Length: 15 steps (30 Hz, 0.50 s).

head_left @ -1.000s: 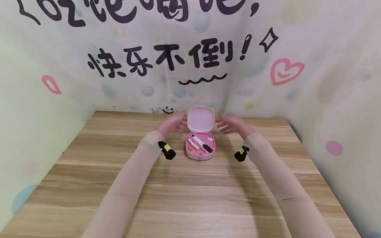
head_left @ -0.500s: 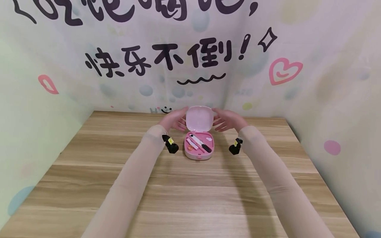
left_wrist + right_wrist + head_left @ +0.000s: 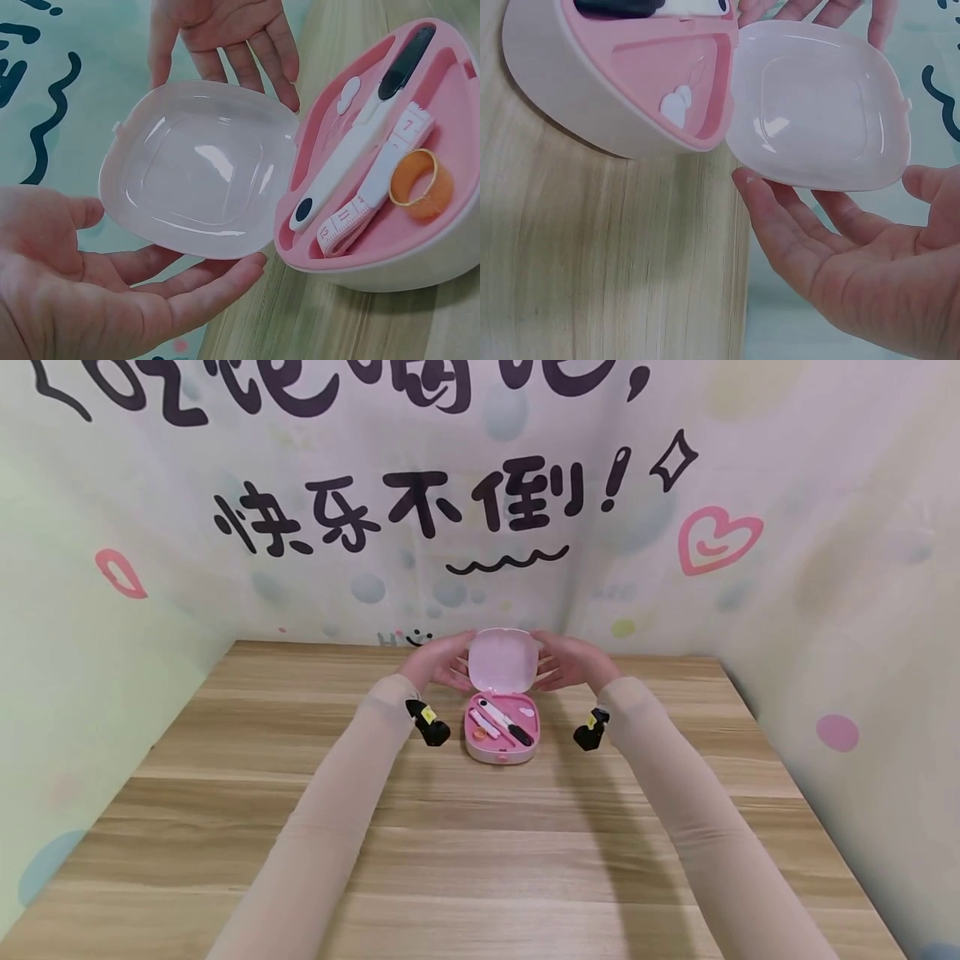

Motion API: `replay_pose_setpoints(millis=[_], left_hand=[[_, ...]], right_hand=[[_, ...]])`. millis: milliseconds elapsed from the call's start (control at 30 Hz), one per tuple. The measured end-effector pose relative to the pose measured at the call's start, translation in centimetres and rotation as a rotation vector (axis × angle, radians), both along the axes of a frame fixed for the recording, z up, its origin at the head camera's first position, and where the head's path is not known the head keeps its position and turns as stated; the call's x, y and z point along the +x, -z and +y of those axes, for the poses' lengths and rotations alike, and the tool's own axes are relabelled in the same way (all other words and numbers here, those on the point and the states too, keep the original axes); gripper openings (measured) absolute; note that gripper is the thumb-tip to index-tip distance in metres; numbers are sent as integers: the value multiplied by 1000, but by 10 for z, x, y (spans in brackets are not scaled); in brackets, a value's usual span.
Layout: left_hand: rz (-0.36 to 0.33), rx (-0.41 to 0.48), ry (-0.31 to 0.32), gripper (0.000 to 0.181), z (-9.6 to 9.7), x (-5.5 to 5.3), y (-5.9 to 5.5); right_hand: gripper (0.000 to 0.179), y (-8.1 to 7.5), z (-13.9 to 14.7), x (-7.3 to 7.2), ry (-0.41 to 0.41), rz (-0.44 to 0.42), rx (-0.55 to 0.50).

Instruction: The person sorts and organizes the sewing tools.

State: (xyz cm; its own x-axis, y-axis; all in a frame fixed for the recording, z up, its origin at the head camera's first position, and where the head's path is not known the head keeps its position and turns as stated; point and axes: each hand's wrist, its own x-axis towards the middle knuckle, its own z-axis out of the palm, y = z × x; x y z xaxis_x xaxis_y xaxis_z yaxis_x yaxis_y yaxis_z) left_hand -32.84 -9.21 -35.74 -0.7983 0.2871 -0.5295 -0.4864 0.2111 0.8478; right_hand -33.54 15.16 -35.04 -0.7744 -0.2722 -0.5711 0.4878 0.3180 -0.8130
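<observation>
A pink sewing box (image 3: 480, 752) stands near the table's back edge with its translucent pale lid (image 3: 502, 660) raised. Both hands flank that lid. My left hand (image 3: 438, 662) holds its left side, thumb at the upper corner and fingers along the edge. On the opposite side, my right hand (image 3: 572, 662) holds it likewise. Inside the box lie a slim white tool with a black end (image 3: 341, 169), a folded measuring tape (image 3: 375, 180) and an orange ring-like thimble (image 3: 442, 193). A white needle threader (image 3: 673, 109) sits in a separate compartment.
The wood-grain table (image 3: 480, 860) reaches back to a printed cloth backdrop (image 3: 337, 585), close behind the lid. Pale cloth also hangs along both sides. Black wrist cameras (image 3: 429, 723) sit on both sleeves.
Both hands moved inward from beside the lid to its edges, reaching it about half a second ago. Since then they have barely moved. The box stays in place with its lid raised.
</observation>
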Motion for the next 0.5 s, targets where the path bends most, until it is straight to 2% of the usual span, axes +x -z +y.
replay_pose_setpoints(millis=[333, 500], left_hand=[[39, 23, 0, 72, 0, 2, 4], [59, 74, -13, 72, 0, 5, 7]], right_hand=[[78, 4, 3, 1, -9, 12, -30], [76, 8, 7, 5, -63, 72, -42]])
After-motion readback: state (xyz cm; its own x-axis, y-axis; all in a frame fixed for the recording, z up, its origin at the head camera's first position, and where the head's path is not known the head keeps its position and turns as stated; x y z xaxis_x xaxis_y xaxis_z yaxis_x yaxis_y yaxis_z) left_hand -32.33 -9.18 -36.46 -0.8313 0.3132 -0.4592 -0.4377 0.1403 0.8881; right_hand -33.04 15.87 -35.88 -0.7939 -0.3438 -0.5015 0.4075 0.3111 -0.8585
